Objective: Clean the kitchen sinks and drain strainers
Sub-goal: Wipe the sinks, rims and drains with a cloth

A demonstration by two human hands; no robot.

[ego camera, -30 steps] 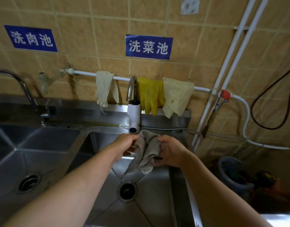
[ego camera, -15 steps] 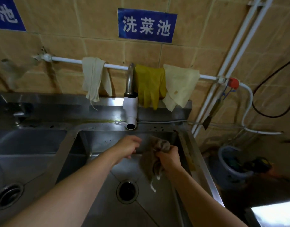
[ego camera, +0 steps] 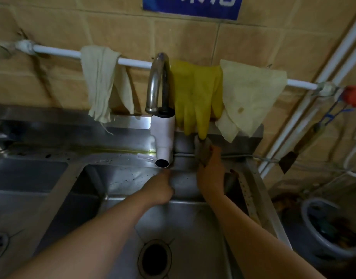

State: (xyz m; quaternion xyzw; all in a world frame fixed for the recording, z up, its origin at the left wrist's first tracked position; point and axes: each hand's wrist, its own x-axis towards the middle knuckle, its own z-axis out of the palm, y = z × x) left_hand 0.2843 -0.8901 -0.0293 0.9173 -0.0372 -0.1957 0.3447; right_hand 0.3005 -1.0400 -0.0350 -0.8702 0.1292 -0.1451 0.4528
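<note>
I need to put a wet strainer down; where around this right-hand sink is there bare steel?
Free: the basin floor around the round drain hole, and the ledge left of the white spout. Crowded: the back rim, where the right hand grips a grey rag.

The faucet spout [ego camera: 163,146] overhangs the sink [ego camera: 193,224] at the back rim, with hanging yellow gloves [ego camera: 195,95] just beside it; the basin floor around the drain [ego camera: 155,258] lies open.

Dull brushed stainless-steel sink basin [ego camera: 193,224] showing water spots; curved glossy chrome faucet [ego camera: 157,83]; yellow rubber glove [ego camera: 195,93] hanging; matt grey cloth rag [ego camera: 203,152].
</note>
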